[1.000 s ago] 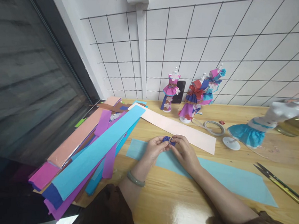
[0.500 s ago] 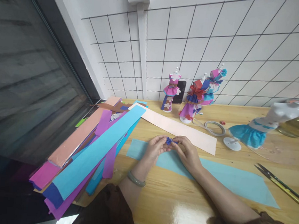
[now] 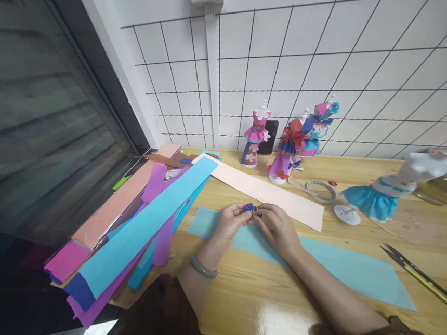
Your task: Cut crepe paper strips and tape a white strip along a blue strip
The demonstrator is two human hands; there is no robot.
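Between my two hands is a small dark-blue paper bow (image 3: 249,208), gathered at its middle and fanned out on the left side. My left hand (image 3: 231,222) pinches it between thumb and fingers. From the other side my right hand (image 3: 278,225) is closed on its right end, fingertips close to the gathered middle. Both hands are above a light-blue paper strip (image 3: 348,264) lying on the wooden table. Just behind them lies a pale pink paper strip (image 3: 272,192). My fingers cover part of the bow.
At left is a pile of coloured crepe paper strips (image 3: 152,216). Small dressed mannequins (image 3: 256,134) stand by the tiled wall. On the right are a white mannequin in a blue skirt (image 3: 414,171), a tape roll (image 3: 321,191) and yellow-handled scissors (image 3: 419,276).
The blue bow has turned in my fingers, and its left side now shows as a wider fan. My hands have shifted only slightly; the things around them stay put.
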